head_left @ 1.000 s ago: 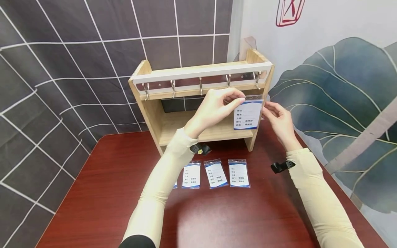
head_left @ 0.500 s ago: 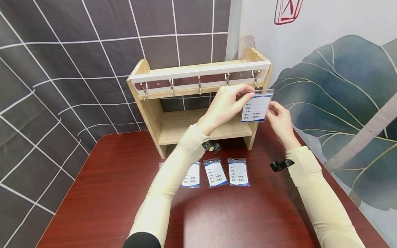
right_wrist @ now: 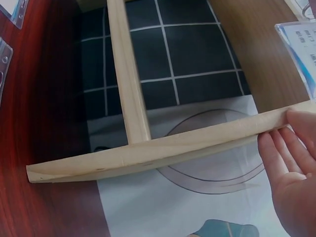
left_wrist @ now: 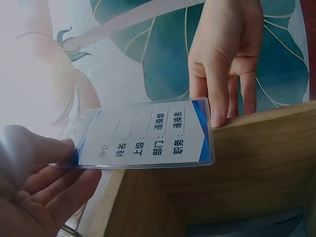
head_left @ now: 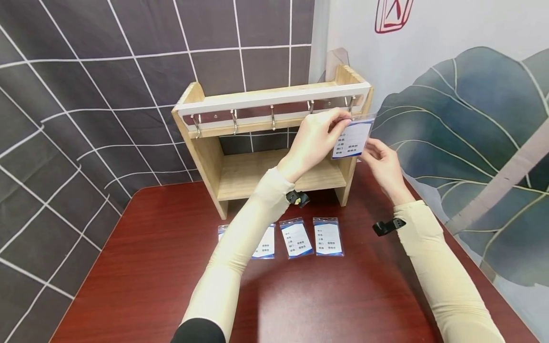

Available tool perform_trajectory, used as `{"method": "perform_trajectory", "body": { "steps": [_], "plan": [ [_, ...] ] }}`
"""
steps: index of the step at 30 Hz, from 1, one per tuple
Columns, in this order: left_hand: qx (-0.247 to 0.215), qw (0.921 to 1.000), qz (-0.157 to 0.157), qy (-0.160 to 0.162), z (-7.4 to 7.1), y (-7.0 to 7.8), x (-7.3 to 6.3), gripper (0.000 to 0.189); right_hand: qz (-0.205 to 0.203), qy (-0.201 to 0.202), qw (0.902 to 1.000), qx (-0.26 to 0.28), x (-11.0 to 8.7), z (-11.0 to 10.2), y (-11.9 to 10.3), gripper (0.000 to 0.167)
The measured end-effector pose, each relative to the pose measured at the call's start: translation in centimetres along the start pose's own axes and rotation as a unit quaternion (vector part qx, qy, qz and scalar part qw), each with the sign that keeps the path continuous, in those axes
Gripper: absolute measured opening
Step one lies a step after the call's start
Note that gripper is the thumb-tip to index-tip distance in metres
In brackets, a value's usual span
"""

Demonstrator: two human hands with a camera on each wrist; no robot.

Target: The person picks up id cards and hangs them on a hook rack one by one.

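My left hand pinches an ID badge by its clear top edge, just below the rightmost hook of the wooden shelf. In the left wrist view the badge, a white card with blue corners in a clear sleeve, lies between thumb and fingers. My right hand holds the shelf's right side panel; in the right wrist view its thumb lies on the edge of the panel, fingers on the outer face. The badge's lower corner overlaps the right fingertips in the left wrist view.
The wooden shelf stands at the back of the red-brown table, with several metal hooks along its white rail. Several more badges lie in a row before it, some partly under my left forearm. A grey tiled backdrop stands behind.
My left hand has moved the badge up and to the right, from in front of the shelf's side panel to just below the rightmost hook. The right hand has barely moved.
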State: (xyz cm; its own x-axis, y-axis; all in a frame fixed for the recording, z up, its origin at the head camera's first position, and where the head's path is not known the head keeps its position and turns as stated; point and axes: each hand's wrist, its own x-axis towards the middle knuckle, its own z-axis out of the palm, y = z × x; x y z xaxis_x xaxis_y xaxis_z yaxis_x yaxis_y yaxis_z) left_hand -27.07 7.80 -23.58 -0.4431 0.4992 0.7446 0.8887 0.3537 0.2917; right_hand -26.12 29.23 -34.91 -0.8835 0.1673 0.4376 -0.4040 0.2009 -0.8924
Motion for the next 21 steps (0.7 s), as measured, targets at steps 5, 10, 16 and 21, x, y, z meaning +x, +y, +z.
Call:
{"method": "perform_trajectory", "body": {
  "steps": [5, 10, 16, 21],
  "plan": [
    [0.016, 0.9998, -0.006, -0.005, 0.3, -0.2, 0.1, 0.017, 0.005, -0.016, 0.9996, -0.021, -0.2, -0.2, -0.2, 0.042],
    [0.033, 0.9983, -0.037, -0.029, 0.4, -0.3, 0.3, 0.019, -0.004, -0.027, 0.9993, -0.025, -0.2, -0.3, 0.0, 0.045],
    [0.059, 0.9971, -0.036, -0.031, 0.9, -0.4, 0.2, 0.019, 0.007, -0.032, 0.9992, -0.025, -0.5, -0.6, 0.2, 0.046],
    [0.077, 0.9965, -0.023, -0.020, 1.1, -0.4, 0.1, 0.019, 0.021, -0.030, 0.9984, -0.044, -0.5, -0.6, 0.4, 0.045]
  ]
}}
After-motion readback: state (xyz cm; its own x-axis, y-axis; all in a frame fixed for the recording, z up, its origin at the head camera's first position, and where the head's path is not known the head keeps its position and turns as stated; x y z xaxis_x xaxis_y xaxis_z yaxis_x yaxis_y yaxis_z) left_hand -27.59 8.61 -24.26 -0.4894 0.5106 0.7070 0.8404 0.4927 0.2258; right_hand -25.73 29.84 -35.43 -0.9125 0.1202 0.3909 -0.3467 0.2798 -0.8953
